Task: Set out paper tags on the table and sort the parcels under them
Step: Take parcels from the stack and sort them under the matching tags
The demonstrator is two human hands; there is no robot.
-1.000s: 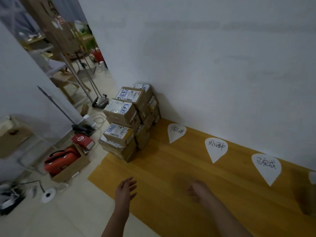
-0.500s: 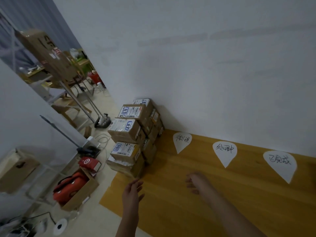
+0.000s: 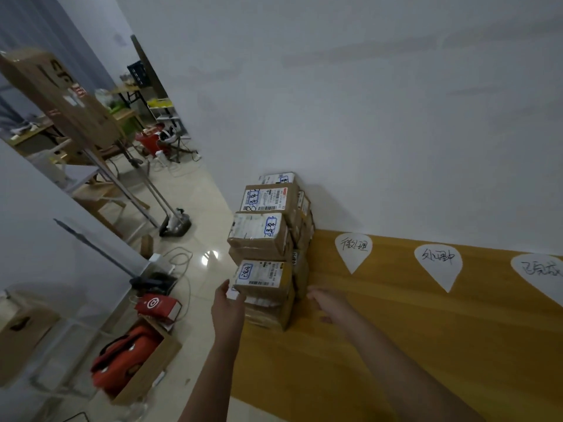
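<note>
Where the table (image 3: 396, 345) meets the wall, head view: brown parcels (image 3: 268, 239) stand stacked at its far-left end, several high, printed labels up.
Left hand (image 3: 227, 312): fingers straight, laid flat against the left side of a parcel low in the near stack, curled round nothing.
Right hand (image 3: 327, 306): at the right side of the same stack; its fingertips are lost in shadow, so I cannot tell whether it grips.
Tags: left tag (image 3: 353, 249), middle tag (image 3: 438, 263) and right tag (image 3: 539, 272) lie apart along the wall, right of the stack.
Floor, near left: carton (image 3: 152, 370) holding a red bag (image 3: 118, 363).
</note>
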